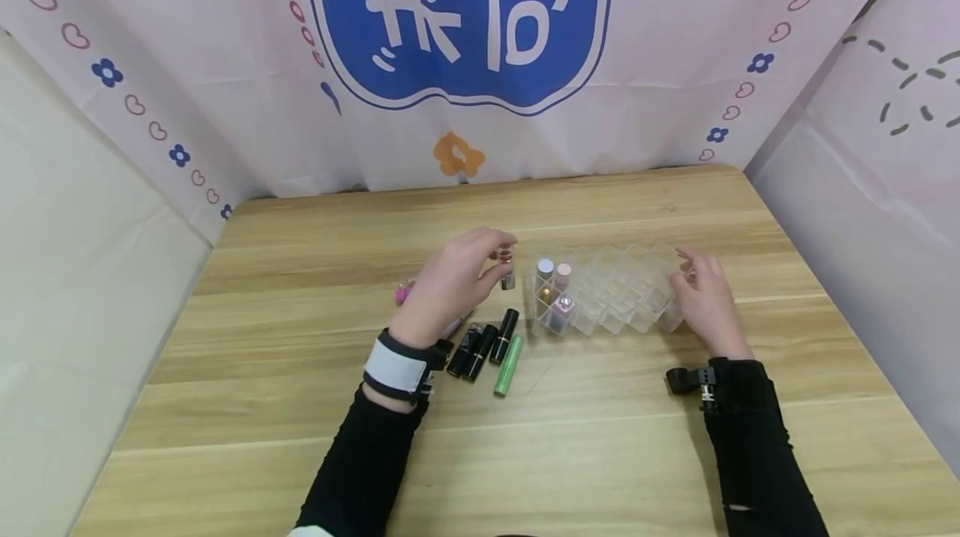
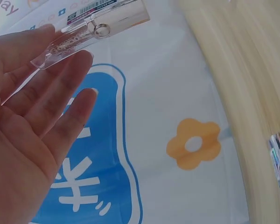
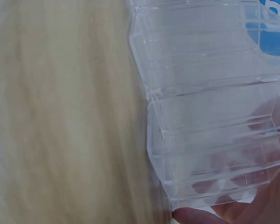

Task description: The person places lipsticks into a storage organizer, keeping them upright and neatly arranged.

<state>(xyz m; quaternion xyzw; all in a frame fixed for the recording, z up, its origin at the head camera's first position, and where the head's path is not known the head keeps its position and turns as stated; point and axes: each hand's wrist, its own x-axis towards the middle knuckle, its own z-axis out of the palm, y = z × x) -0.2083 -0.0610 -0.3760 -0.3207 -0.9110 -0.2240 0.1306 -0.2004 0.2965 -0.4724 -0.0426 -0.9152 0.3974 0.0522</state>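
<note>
My left hand point(image 1: 461, 274) pinches a small clear cosmetic tube point(image 2: 100, 30) between thumb and fingers, just left of the organizer. Lettering, a barcode label and a ring show on the tube in the left wrist view. At the other side, my right hand point(image 1: 705, 299) grips the right end of a clear plastic lipstick organizer point(image 1: 626, 287) with diamond-shaped slots. In the right wrist view a fingertip point(image 3: 191, 215) sits at the organizer's lower corner. Several cosmetics stand in its left slots, among them a white-capped one point(image 1: 545, 268) and a pink-capped one point(image 1: 562, 273).
Several black lipstick tubes point(image 1: 483, 349) lie on the wooden table point(image 1: 600, 454) below my left hand, beside a green tube point(image 1: 508, 366). Pink items point(image 1: 402, 295) are partly hidden behind that hand. A printed cloth point(image 1: 637, 128) hangs along the table's back edge.
</note>
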